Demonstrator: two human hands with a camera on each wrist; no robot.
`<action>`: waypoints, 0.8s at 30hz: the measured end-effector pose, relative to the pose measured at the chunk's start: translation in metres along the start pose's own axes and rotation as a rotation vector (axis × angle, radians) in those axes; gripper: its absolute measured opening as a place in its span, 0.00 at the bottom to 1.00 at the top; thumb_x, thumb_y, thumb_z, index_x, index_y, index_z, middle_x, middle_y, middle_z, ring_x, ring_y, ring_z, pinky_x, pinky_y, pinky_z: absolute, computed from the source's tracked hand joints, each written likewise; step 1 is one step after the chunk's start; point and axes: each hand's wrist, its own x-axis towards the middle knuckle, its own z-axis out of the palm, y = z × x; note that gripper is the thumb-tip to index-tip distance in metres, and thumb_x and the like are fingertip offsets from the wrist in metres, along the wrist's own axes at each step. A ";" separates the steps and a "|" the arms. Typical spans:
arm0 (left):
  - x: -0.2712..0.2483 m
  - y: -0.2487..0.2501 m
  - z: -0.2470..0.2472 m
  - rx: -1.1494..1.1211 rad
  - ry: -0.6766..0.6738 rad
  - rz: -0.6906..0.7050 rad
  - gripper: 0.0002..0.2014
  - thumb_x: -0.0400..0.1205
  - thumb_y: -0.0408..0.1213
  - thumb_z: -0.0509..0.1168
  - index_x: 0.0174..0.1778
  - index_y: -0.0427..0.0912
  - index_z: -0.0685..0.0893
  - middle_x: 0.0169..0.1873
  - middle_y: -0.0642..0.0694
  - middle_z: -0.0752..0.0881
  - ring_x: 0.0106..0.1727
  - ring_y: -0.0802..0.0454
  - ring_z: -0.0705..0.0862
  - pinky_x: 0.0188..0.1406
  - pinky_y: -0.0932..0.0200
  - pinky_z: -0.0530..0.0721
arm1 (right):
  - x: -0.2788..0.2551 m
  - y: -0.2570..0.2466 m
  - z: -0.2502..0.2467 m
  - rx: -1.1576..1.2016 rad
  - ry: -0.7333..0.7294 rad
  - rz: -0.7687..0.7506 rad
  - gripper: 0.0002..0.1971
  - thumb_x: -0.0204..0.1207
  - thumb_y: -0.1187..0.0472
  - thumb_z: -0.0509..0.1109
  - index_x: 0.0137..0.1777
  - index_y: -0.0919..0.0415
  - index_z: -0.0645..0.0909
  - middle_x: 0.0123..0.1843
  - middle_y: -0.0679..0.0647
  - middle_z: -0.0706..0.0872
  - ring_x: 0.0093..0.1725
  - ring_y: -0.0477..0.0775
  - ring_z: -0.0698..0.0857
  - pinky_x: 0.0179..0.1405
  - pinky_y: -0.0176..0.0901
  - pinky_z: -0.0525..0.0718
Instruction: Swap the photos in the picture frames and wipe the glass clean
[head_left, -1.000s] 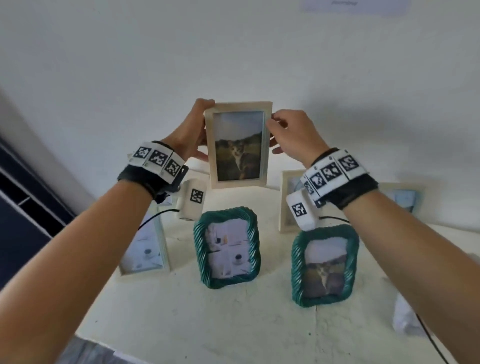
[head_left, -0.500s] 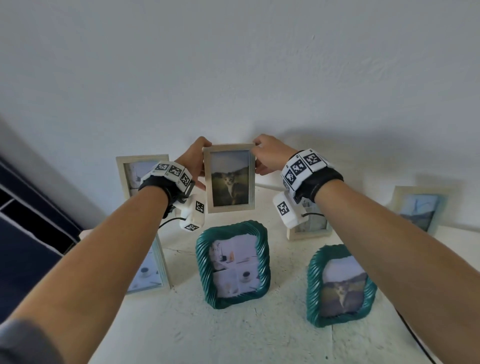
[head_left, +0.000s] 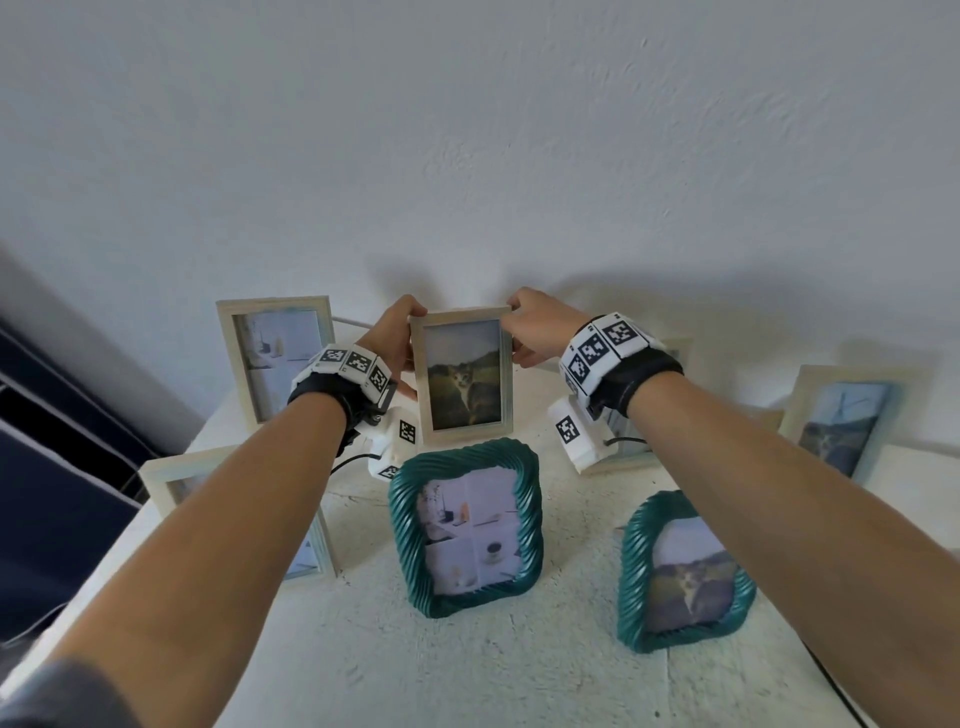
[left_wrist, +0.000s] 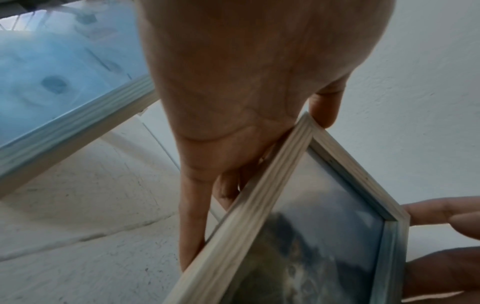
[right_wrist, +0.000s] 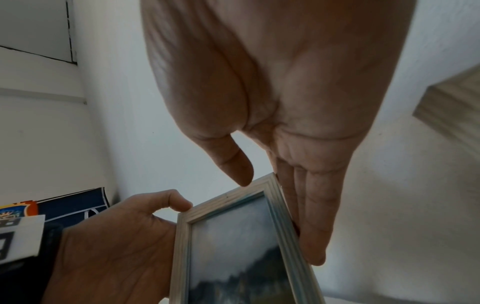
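Note:
A light wooden frame (head_left: 462, 379) with a cat photo stands upright at the back of the white table (head_left: 519, 675), close to the wall. My left hand (head_left: 400, 338) pinches its top left corner, with the fingers running down behind the left edge (left_wrist: 192, 226). My right hand (head_left: 530, 332) holds the top right corner, thumb on the top rail and fingers along the right edge (right_wrist: 311, 236). In both wrist views the frame (left_wrist: 298, 216) (right_wrist: 233, 246) shows between the two hands. I cannot tell whether its lower edge touches the table.
Two green twisted frames (head_left: 467, 525) (head_left: 685, 571) stand in front. More wooden frames stand at the back left (head_left: 275, 358), front left (head_left: 166, 478), behind my right wrist (head_left: 623, 452) and far right (head_left: 841, 421). Dark blue furniture (head_left: 52, 493) borders the table's left side.
Both hands have carried the cat frame down and away from me, from chest height toward the wall at the back of the table. The grip on its top corners has stayed.

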 end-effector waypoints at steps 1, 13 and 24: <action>0.000 0.000 0.000 -0.002 0.003 0.001 0.15 0.80 0.53 0.52 0.47 0.44 0.73 0.43 0.42 0.77 0.49 0.41 0.78 0.66 0.29 0.73 | 0.000 0.001 0.000 -0.004 0.002 -0.001 0.22 0.80 0.63 0.57 0.72 0.73 0.68 0.64 0.78 0.80 0.57 0.75 0.86 0.55 0.73 0.84; -0.009 -0.006 0.002 0.081 0.039 0.033 0.27 0.80 0.66 0.52 0.54 0.47 0.82 0.52 0.39 0.87 0.55 0.40 0.84 0.65 0.32 0.77 | -0.006 0.007 0.002 0.004 -0.005 -0.007 0.19 0.82 0.61 0.58 0.71 0.67 0.68 0.64 0.73 0.82 0.57 0.71 0.88 0.57 0.70 0.85; -0.026 0.036 -0.007 0.413 0.461 0.365 0.33 0.86 0.63 0.52 0.71 0.36 0.77 0.67 0.36 0.81 0.65 0.37 0.81 0.69 0.43 0.78 | -0.024 0.003 -0.049 0.169 0.098 -0.087 0.26 0.84 0.59 0.62 0.81 0.62 0.63 0.54 0.64 0.86 0.49 0.60 0.91 0.56 0.52 0.89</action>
